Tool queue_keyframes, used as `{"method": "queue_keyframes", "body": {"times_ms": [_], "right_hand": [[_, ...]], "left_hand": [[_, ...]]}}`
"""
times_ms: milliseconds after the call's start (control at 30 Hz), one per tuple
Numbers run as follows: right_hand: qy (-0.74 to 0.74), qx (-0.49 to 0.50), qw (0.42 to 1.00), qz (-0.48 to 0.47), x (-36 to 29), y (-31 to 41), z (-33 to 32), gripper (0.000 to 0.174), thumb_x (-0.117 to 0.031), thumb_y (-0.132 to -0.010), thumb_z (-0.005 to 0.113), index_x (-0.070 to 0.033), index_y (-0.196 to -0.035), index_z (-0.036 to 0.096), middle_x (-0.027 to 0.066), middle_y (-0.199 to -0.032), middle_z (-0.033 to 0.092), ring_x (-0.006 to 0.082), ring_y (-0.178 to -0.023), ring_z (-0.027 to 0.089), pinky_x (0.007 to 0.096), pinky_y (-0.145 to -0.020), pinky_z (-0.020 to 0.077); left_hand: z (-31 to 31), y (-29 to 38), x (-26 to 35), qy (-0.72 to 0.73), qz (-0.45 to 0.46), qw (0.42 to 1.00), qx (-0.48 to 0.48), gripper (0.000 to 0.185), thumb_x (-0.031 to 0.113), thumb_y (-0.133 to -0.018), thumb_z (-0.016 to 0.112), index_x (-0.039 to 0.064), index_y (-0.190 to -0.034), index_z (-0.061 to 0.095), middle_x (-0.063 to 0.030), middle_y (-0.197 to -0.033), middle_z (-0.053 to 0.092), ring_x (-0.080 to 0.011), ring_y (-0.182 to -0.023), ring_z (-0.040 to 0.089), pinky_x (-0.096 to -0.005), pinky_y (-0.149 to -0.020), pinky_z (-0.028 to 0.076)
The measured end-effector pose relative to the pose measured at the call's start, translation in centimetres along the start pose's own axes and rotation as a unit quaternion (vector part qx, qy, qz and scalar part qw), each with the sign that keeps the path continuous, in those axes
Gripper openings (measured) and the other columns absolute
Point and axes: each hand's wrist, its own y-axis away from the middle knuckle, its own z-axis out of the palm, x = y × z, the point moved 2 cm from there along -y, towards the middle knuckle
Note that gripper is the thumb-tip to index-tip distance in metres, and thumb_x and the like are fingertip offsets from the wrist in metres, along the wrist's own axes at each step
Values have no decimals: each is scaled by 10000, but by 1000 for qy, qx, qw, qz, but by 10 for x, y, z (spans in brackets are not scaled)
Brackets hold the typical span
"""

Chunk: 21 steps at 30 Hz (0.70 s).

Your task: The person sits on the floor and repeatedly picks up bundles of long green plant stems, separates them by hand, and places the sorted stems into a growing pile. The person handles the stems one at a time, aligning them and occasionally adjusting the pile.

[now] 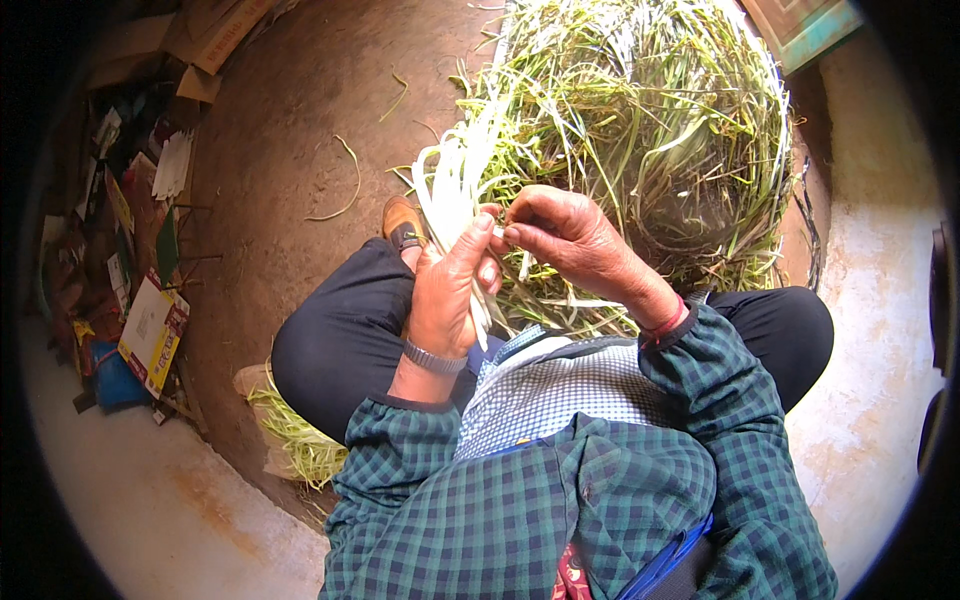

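Note:
My left hand (450, 289), with a metal watch band at the wrist, is closed around a bundle of pale, long-leaved stalks (454, 184). The leafy part fans out above the fist and the white ends poke out below it. Close beside it, my right hand (562, 232) pinches a small pale piece between thumb and forefinger, near the left fingertips; what the piece is cannot be told. Beyond both hands spreads a large heap of green and yellowish long leaves (600, 135), partly glaring in bright light.
More cut greens (300, 442) lie behind my left knee. Loose strands (352, 180) are on the brown floor. At the left stand cardboard boxes (225, 34), a printed carton (152, 330) and a blue container (118, 375). A pale wall (870, 247) is at the right.

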Motion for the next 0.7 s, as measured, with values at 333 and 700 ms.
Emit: {"method": "queue_keyframes", "body": {"times_ms": [333,700], "right_hand": [[-124,-123,984,37,-20,26,-7,148,-159,-997,631,-18,-952,632,22,-910,663,96,-806,603,249,-732,504],[392,-277,838,260,120,97,-34,232,-233,-849,629,-37,-932,723,155,-887,730,319,-809,710,416,-723,553]], "left_hand": [[-8,-3,14,-20,55,998,26,154,140,-996,623,15,-1086,624,-84,-884,694,-58,-574,530,-194,-485,429],[-14,0,30,-63,163,982,74,171,189,-1000,630,30,-1064,632,-57,-783,670,-63,-558,520,-188,-491,416]]}}
